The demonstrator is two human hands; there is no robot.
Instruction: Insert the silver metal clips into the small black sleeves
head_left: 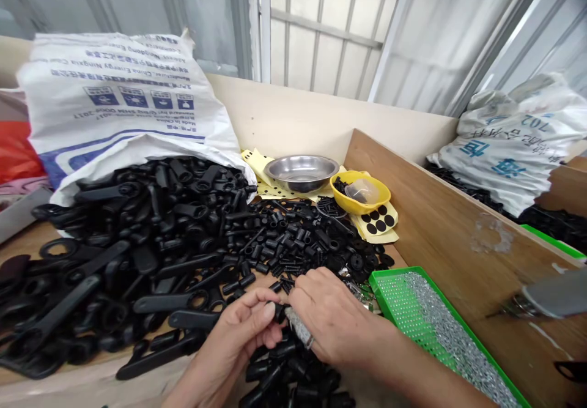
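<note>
- The left hand [238, 334] and the right hand [332, 319] meet low in the middle of the view, fingertips close together.
- Between them sits a small black plastic piece [279, 311]; the left thumb and fingers pinch it from the left.
- The right hand curls its fingers around a short silvery metal part [298, 328], whose end touches the black piece.
- Just below the hands lies a cluster of black plastic tubes [288, 377].
- To the left spreads a large heap of long black handles [114, 255], spilling from a white woven sack [123, 96] printed in blue.
- Beyond the hands lies a pile of small black cylinders [293, 237].
- Behind that pile stands a steel bowl [301, 171], and just right of it a yellow bowl [360, 192], both resting on yellow sheets [378, 224] with black round pads.
- To the right of the hands, a green mesh tray [389, 298] holds small silvery metal pieces.
- A wooden divider [458, 237] runs along the tray's far side; beyond it lies another white sack [513, 139].
</note>
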